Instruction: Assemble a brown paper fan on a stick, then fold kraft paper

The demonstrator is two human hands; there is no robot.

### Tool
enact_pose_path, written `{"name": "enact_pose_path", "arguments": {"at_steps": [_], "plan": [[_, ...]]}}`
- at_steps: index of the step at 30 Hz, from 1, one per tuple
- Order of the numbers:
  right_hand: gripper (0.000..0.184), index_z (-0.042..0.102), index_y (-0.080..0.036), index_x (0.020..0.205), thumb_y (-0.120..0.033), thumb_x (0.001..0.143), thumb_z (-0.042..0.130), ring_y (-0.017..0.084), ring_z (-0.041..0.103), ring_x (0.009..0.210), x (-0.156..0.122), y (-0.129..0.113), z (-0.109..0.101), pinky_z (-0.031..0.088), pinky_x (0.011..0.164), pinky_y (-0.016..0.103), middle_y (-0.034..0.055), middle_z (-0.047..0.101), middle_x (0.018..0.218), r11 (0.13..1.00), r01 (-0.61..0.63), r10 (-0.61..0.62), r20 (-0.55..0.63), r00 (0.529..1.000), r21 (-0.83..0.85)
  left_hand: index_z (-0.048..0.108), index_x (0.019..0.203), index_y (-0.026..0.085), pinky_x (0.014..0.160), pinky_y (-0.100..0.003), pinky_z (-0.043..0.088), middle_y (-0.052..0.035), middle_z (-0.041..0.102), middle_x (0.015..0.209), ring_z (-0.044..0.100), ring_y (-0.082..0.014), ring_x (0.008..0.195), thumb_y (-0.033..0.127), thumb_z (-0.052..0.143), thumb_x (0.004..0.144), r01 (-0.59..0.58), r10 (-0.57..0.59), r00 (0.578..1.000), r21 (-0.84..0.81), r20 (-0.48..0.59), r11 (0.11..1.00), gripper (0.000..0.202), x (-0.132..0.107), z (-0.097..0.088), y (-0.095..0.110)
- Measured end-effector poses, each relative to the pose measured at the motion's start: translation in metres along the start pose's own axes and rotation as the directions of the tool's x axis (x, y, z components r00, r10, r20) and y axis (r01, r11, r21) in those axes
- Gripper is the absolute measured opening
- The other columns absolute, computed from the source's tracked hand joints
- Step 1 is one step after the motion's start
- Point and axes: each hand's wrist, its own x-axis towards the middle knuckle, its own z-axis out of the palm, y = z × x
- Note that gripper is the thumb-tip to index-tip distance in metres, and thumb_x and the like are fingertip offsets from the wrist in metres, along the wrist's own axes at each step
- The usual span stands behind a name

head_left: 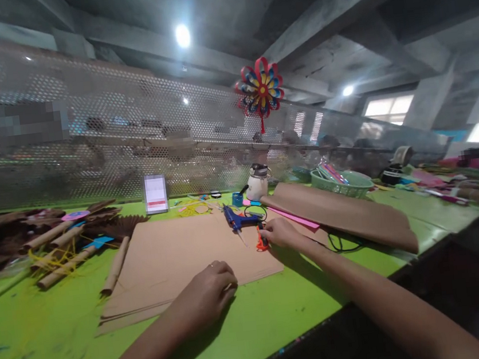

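Note:
Brown kraft paper sheets (174,250) lie stacked in the middle of the green table. My left hand (215,289) rests at their near edge with its fingers curled in; whatever may be inside them is hidden. Beyond the right edge of the stack, my right hand (281,233) pinches a small orange and black tool (262,241), whose kind I cannot make out. Just past that tool lies a blue glue gun (239,220), its nozzle on the paper side and a thin pale stick near it.
Rolled paper tubes (65,260) with yellow strands lie at left. At right are a large curled brown sheet (342,214), a pink strip (291,218) and a green basket (343,182). A white bottle (257,183) and a phone-like screen (155,193) stand before the perforated panel (109,136).

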Motion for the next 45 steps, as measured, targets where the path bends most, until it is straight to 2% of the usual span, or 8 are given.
{"name": "enact_pose_path", "arguments": {"at_steps": [5, 10, 15, 20, 27, 35, 40, 45], "plan": [[0.042, 0.065, -0.016, 0.095, -0.053, 0.075, 0.059, 0.022, 0.062, 0.079, 0.0, -0.008, 0.014, 0.036, 0.058, 0.025, 0.0114, 0.069, 0.092, 0.994, -0.113, 0.114, 0.005, 0.994, -0.008, 0.065, 0.083, 0.018, 0.079, -0.03, 0.044, -0.0069, 0.058, 0.094, 0.054, -0.0184, 0.087, 0.024, 0.043, 0.09, -0.012, 0.012, 1.0, 0.009, 0.017, 1.0, 0.024, 0.0, 0.0, 0.001], [0.046, 0.06, -0.016, 0.112, -0.031, 0.069, 0.064, 0.022, 0.062, 0.087, -0.006, -0.002, 0.01, 0.037, 0.058, 0.023, 0.0115, 0.068, 0.104, 0.982, -0.188, 0.189, 0.056, 0.98, -0.021, 0.064, 0.086, 0.018, 0.081, -0.032, 0.044, -0.0071, 0.058, 0.097, 0.054, -0.0194, 0.09, 0.024, 0.045, 0.09, 0.009, -0.009, 0.999, 0.004, 0.04, 1.0, 0.021, 0.0, -0.002, 0.002], [0.034, 0.068, -0.018, 0.099, -0.027, 0.067, 0.065, 0.018, 0.064, 0.074, -0.021, 0.008, -0.011, 0.034, 0.053, 0.022, 0.0078, 0.071, 0.092, 0.986, -0.161, 0.167, 0.142, 0.976, -0.049, 0.064, 0.087, 0.019, 0.081, -0.032, 0.045, -0.0071, 0.057, 0.097, 0.053, -0.0194, 0.09, 0.024, 0.044, 0.09, 0.008, -0.008, 0.999, 0.0, 0.039, 1.0, 0.021, 0.0, -0.002, 0.002], [0.029, 0.069, -0.017, 0.092, -0.038, 0.076, 0.059, 0.019, 0.062, 0.081, -0.029, 0.005, -0.027, 0.033, 0.057, 0.024, 0.0087, 0.07, 0.093, 0.99, -0.081, 0.09, 0.082, 0.993, -0.112, 0.064, 0.086, 0.018, 0.081, -0.032, 0.044, -0.0067, 0.057, 0.096, 0.053, -0.0193, 0.09, 0.023, 0.045, 0.089, 0.014, -0.014, 0.999, -0.004, 0.031, 1.0, 0.019, 0.0, -0.001, 0.002], [0.029, 0.069, -0.013, 0.075, -0.041, 0.075, 0.061, 0.018, 0.058, 0.062, -0.018, -0.006, -0.015, 0.027, 0.052, 0.026, 0.012, 0.069, 0.075, 0.977, -0.103, 0.12, 0.084, 0.989, -0.185, 0.065, 0.089, 0.019, 0.083, -0.033, 0.044, -0.0064, 0.057, 0.098, 0.053, -0.0192, 0.091, 0.025, 0.044, 0.091, 0.021, -0.021, 0.999, -0.015, 0.037, 1.0, 0.021, -0.001, -0.002, 0.002], [0.035, 0.071, -0.016, 0.079, -0.041, 0.087, 0.048, 0.014, 0.06, 0.064, -0.025, 0.029, -0.011, 0.032, 0.054, 0.023, 0.0073, 0.071, 0.079, 0.982, -0.078, 0.101, 0.132, 0.986, -0.171, 0.065, 0.087, 0.019, 0.081, -0.033, 0.044, -0.0065, 0.058, 0.094, 0.052, -0.02, 0.09, 0.023, 0.044, 0.09, 0.027, -0.027, 0.999, 0.0, 0.043, 1.0, 0.022, 0.001, -0.005, 0.007], [0.03, 0.068, -0.011, 0.081, -0.027, 0.091, 0.045, 0.016, 0.062, 0.072, -0.012, 0.048, -0.012, 0.04, 0.064, 0.025, 0.0111, 0.07, 0.083, 0.956, -0.111, 0.145, 0.108, 0.984, -0.272, 0.065, 0.086, 0.019, 0.081, -0.033, 0.044, -0.0062, 0.057, 0.095, 0.053, -0.0188, 0.088, 0.024, 0.045, 0.09, 0.025, -0.024, 0.999, -0.011, 0.035, 1.0, 0.021, 0.0, -0.001, 0.003], [0.027, 0.062, -0.013, 0.094, -0.038, 0.091, 0.053, 0.015, 0.062, 0.081, 0.004, 0.059, -0.01, 0.05, 0.076, 0.034, 0.005, 0.065, 0.091, 0.922, -0.108, 0.166, 0.128, 0.978, -0.373, 0.065, 0.086, 0.019, 0.079, -0.031, 0.044, -0.0061, 0.057, 0.095, 0.052, -0.0188, 0.088, 0.025, 0.043, 0.091, 0.02, -0.019, 1.0, -0.019, 0.02, 1.0, 0.022, -0.001, 0.001, 0.002]]}}
